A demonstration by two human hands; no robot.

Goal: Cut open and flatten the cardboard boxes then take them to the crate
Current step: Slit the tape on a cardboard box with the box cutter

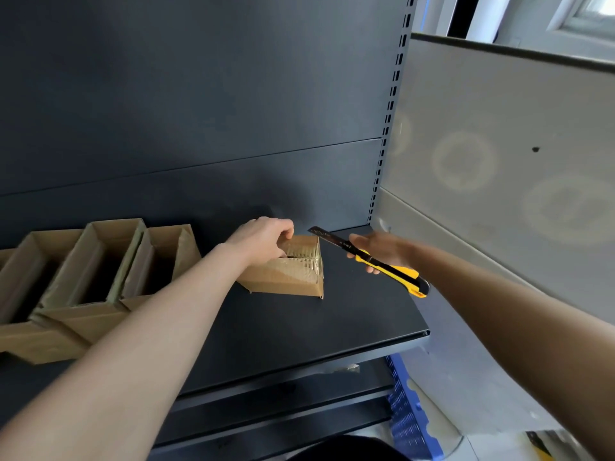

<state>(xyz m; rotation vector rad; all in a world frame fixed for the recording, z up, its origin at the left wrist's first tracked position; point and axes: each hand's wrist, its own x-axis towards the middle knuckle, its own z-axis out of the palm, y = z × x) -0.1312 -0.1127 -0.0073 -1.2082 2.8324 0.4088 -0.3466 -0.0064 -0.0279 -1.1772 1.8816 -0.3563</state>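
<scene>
I see the left grip [263, 241] clamped on a taped brown cardboard box [293, 277] on a dark metal shelf [332, 321]; right grip [382, 251] clamped round a yellow-and-black utility knife [404, 272].

Taped box [286, 271] on shelf [332, 327], right of open boxes [100, 271]. Left hand [263, 241] atop it; right hand [382, 251], knife [376, 261] beside. Crate [409, 417] below.

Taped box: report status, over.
Left grip holds taped box on shelf. Right grip holds utility knife, blade out, beside it. Nothing between blade and box.
</scene>
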